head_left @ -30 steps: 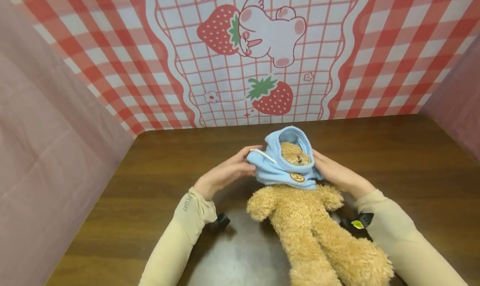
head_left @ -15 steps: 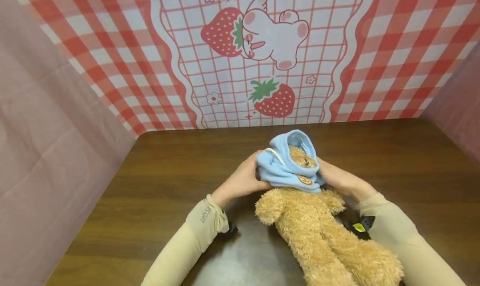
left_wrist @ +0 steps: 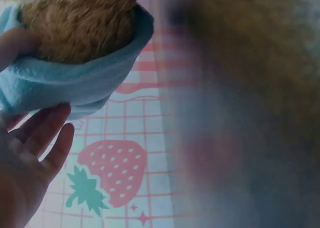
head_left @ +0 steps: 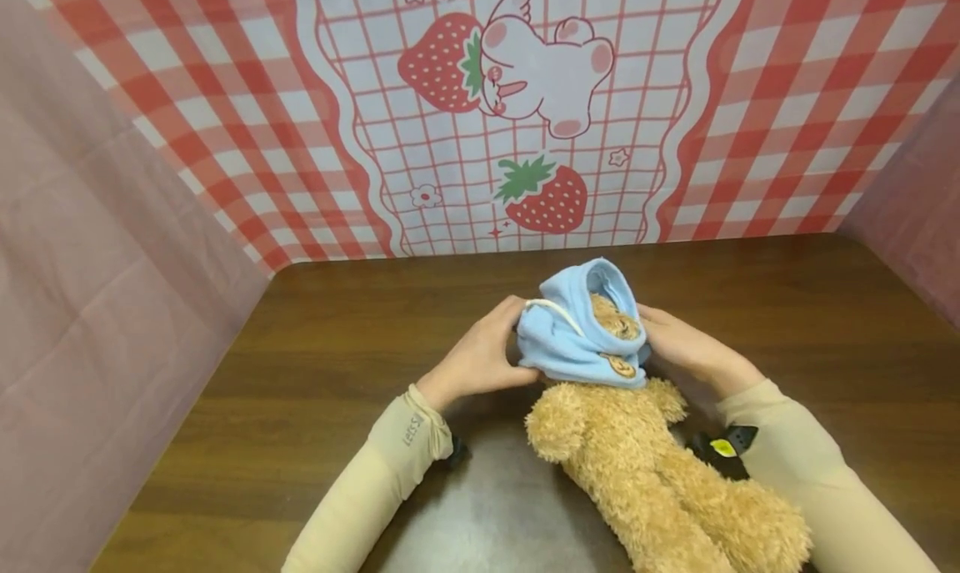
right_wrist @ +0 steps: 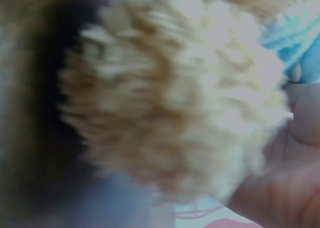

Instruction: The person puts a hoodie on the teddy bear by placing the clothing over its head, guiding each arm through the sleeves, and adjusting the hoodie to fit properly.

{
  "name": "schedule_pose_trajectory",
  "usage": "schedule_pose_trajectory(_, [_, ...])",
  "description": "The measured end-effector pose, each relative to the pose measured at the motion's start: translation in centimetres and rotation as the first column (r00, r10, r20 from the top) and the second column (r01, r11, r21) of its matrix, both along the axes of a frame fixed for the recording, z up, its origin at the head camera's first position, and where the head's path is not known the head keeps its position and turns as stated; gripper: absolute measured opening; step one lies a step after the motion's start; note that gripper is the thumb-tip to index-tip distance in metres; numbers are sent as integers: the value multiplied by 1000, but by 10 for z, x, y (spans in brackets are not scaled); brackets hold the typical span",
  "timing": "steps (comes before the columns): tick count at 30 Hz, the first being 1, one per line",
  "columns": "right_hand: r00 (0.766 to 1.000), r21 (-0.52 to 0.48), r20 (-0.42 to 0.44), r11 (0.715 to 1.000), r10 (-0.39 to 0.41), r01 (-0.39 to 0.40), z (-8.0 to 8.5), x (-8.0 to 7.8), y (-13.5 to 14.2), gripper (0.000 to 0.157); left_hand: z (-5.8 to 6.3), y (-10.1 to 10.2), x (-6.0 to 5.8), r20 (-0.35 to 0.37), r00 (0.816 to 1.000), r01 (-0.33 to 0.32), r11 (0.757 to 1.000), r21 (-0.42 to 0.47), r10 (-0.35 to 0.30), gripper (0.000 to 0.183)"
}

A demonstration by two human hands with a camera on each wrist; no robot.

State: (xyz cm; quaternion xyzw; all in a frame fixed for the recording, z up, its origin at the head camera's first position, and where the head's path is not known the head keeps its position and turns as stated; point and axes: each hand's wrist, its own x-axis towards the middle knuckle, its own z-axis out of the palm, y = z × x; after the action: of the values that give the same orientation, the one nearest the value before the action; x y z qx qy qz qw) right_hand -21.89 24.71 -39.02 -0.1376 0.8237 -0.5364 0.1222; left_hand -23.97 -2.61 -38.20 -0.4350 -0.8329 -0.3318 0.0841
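Note:
A curly tan teddy bear (head_left: 618, 456) lies face up, its legs running to the bottom right of the head view. Its head is inside a small light-blue hoodie (head_left: 558, 331), part of the face showing through the hood opening. The hem sits around the neck, above both bear arms. My left hand (head_left: 480, 356) grips the hoodie's left side; in the left wrist view, its thumb lies inside the hem and its fingers outside. On the other side, my right hand (head_left: 686, 344) holds the hoodie's right edge, its fingertips partly hidden. A furry paw (right_wrist: 175, 98) fills most of the right wrist view.
The brown wooden table (head_left: 337, 339) extends around the bear. Behind it hangs a red-and-white checked cloth (head_left: 787, 114) with strawberries. Pink curtains (head_left: 120, 306) flank the table. A black wrist strap (head_left: 723, 452) is by the right sleeve.
The hoodie and bear have shifted slightly right and turned. My left hand has moved right, its thumb now lower at the hem. My right hand stays at the hoodie's right edge.

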Motion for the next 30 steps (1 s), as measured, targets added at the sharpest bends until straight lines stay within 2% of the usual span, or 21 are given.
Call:
schedule_pose_trajectory(2, [994,68,-93,995,-62,68,7,0,1,52,2,-2,0,8,1000,7,1000,-5,-7,71])
schedule_pose_trajectory(3, [983,102,-156,988,-101,118,11,1,0,49,3,-2,0,9,1000,8,1000,-9,-8,71])
schedule_pose_trajectory(6, [921,136,-323,952,-219,274,24,5,-1,37,5,-2,1,1,1000,4,1000,-15,-4,69])
schedule_pose_trajectory(8, [876,111,-404,936,-263,333,31,9,-3,30,6,-2,1,-7,1000,-2,1000,-16,2,68])
schedule_pose_trajectory(10, [847,89,-448,928,-286,361,35,13,-6,24,6,-1,1,-15,1000,-5,1000,-14,5,67])
schedule_pose_trajectory(11, [844,86,-455,930,-284,359,37,15,-8,22,6,-1,1,-21,1000,-3,1000,-14,3,67])
schedule_pose_trajectory(13, [852,103,-466,942,-238,320,38,17,-11,20,6,-1,2,-27,1000,3,1000,-8,-3,65])
schedule_pose_trajectory(18, [892,172,-445,969,-83,176,36,18,-15,20,2,-2,0,-65,998,25,1000,11,-24,59])
schedule_pose_trajectory(20, [907,182,-418,974,-48,136,38,20,-14,23,1,-2,0,-81,996,34,999,19,-33,56])
schedule_pose_trajectory(25, [940,254,-332,967,74,14,40,21,-15,38,0,1,-1,-90,994,70,996,59,-65,54])
schedule_pose_trajectory(28, [948,290,-281,955,149,-64,38,21,-15,42,0,3,0,-107,990,97,992,83,-88,53])
schedule_pose_trajectory(30, [955,276,-244,956,170,-100,36,21,-14,42,-1,4,1,-136,986,109,990,87,-96,51])
